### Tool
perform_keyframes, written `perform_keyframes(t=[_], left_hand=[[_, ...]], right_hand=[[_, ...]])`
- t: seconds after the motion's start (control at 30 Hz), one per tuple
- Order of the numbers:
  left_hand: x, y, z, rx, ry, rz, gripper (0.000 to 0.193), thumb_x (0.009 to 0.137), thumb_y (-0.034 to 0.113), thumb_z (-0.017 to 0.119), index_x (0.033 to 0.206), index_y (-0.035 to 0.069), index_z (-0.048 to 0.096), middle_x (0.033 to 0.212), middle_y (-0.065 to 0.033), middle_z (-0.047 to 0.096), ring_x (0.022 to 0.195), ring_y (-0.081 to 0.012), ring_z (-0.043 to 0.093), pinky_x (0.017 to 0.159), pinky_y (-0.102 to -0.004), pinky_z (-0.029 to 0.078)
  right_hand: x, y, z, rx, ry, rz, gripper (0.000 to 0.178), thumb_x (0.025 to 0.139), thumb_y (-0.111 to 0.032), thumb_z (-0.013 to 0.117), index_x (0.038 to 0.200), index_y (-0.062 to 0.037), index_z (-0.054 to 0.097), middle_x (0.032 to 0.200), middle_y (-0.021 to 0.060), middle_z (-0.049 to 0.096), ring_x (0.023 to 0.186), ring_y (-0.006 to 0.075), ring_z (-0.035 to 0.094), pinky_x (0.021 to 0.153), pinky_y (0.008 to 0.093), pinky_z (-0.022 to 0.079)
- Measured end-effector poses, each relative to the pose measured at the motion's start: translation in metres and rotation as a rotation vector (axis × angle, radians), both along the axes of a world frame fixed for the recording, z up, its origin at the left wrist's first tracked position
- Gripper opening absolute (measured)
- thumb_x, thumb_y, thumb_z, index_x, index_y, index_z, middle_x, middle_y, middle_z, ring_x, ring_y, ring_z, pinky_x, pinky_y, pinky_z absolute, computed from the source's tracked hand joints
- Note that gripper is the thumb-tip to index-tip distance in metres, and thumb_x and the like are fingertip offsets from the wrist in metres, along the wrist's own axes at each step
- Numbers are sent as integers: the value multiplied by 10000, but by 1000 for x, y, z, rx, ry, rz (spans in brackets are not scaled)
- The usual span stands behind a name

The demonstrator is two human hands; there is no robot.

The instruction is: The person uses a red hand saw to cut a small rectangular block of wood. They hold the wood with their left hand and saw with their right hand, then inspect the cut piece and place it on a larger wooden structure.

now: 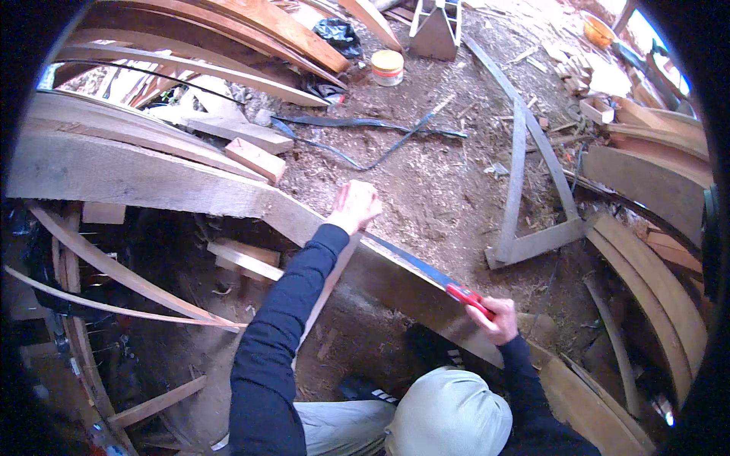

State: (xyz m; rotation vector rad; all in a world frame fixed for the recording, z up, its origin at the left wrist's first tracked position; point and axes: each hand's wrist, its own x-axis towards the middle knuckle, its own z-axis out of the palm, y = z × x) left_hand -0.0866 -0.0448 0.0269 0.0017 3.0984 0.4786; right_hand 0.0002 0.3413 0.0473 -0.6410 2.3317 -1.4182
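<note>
My right hand [498, 321] is closed round the red handle of a hand saw [411, 262]. Its long blade reaches up and left along the upper edge of a thick wooden beam [426, 304], toward my left hand. My left hand [356, 205] is closed over the far end of a narrow wooden strip [331, 283], which slants down toward me beside my forearm and crosses the beam. What its fingers press on underneath is partly hidden. The blade's tip lies close to this strip; whether the teeth touch wood I cannot tell.
Below the beam is my knee [452, 414] in light trousers. A triangular wooden frame [517, 182] lies on the chip-strewn ground at right. Curved planks [646, 296] stand beyond it. Long boards [129, 167] fill the left. A round tub [387, 68] and black strap [365, 123] lie farther off.
</note>
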Motion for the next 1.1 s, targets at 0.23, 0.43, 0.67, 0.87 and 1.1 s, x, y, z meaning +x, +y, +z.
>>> perform_keyframes(t=[0.23,0.43,0.67,0.87,1.1], left_hand=[[2,2,4,67,18,-1,173,655,238,620,663,77,683,699,-161,640,658,-316,634,632,-399,519],[2,7,8,39,-13,1,191,660,266,654,672,78,685,706,-158,642,674,-323,638,649,-402,523],[0,-1,3,-14,-69,15,215,674,274,675,757,80,715,745,-125,674,704,-272,663,688,-354,531],[2,5,2,-29,-63,24,201,673,273,668,732,84,706,735,-126,667,698,-288,653,673,-367,526],[2,-6,8,37,-76,31,171,678,238,633,682,78,694,707,-160,649,687,-305,645,664,-383,517]], right_hand=[[-3,-31,-7,-17,14,5,274,761,-245,700,643,-16,605,541,141,522,440,239,522,436,349,385],[3,-6,3,-84,-1,-82,276,768,-239,697,605,-35,608,448,118,451,378,199,494,410,326,374],[-14,-44,-8,-76,17,25,324,791,-268,683,612,-17,583,486,140,452,397,225,487,413,340,356],[-2,-17,6,0,13,-49,290,778,-276,690,659,-16,644,465,143,454,387,239,489,414,338,368],[5,-13,5,-64,76,-45,302,762,-257,704,606,-20,601,490,157,481,395,251,491,419,345,366]])
